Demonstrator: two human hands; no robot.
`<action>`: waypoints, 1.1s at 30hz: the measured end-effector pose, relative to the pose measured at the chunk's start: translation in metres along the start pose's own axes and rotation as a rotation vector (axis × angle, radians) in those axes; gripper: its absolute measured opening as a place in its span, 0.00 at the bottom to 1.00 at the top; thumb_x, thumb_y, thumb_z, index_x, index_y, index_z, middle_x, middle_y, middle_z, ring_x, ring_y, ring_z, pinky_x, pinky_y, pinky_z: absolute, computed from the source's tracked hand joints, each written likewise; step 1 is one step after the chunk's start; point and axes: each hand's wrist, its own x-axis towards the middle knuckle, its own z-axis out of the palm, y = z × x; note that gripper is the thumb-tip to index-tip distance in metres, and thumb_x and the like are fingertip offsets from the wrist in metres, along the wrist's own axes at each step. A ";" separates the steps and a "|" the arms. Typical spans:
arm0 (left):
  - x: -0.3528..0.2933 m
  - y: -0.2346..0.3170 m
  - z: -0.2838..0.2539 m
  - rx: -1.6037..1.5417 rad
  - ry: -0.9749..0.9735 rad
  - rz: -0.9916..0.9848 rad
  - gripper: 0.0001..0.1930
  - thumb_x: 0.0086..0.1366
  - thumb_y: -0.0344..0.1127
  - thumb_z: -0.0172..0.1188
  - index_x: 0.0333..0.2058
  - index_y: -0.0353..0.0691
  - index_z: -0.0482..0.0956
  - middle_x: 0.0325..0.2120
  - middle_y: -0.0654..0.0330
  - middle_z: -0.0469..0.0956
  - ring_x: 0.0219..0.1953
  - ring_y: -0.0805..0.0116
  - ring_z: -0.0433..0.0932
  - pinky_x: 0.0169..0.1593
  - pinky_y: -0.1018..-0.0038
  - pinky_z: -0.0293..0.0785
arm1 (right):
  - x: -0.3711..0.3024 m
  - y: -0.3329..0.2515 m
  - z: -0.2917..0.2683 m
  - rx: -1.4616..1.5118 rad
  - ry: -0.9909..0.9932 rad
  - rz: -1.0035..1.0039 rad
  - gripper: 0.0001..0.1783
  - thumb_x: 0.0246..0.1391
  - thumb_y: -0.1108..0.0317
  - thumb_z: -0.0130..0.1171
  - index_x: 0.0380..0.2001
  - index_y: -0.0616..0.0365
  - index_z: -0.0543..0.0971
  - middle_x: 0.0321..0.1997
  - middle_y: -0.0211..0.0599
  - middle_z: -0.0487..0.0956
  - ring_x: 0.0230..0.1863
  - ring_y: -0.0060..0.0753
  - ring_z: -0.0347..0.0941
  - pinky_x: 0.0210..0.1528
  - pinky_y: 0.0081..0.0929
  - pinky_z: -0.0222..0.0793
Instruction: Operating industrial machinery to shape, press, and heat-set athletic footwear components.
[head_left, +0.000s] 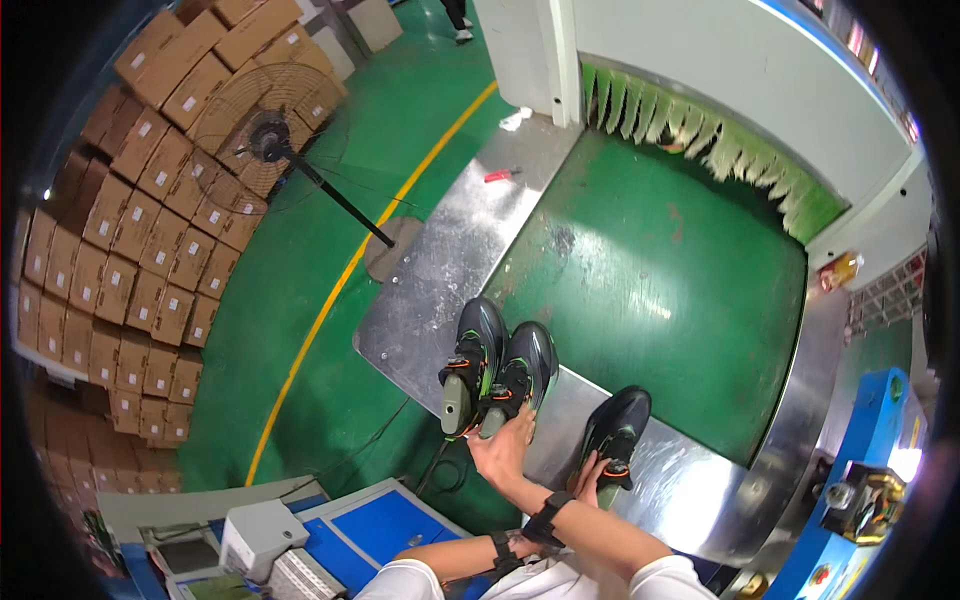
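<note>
My forearms cross, the right one above the left. My right hand (505, 452) reaches to the left side and grips the heel end of a black shoe (530, 360) with green sole edging and orange trim. Right beside it lies a similar black shoe (482, 330), an olive last (455, 402) showing in its opening. Passing under the right forearm, my left hand (590, 478) holds the heel end of a third black shoe (622, 415) on the right. All three shoes point away from me at the metal table's edge (420, 310). Part of the left hand is hidden.
A green conveyor belt (650, 280) runs beyond the shoes to a machine opening with green fringe strips (720, 150). A red-handled tool (497, 176) lies on the metal. To the left are a standing fan (268, 138) and stacked cartons (135, 235); a blue machine frame (865, 430) is right.
</note>
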 end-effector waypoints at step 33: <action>0.054 0.137 -0.021 0.209 -0.584 0.090 0.35 0.44 0.26 0.57 0.56 0.36 0.61 0.49 0.53 0.67 0.52 0.60 0.67 0.57 0.68 0.62 | -0.139 0.198 -0.233 0.296 0.680 0.367 0.50 0.39 0.71 0.63 0.64 0.72 0.49 0.65 0.66 0.56 0.66 0.65 0.54 0.66 0.49 0.52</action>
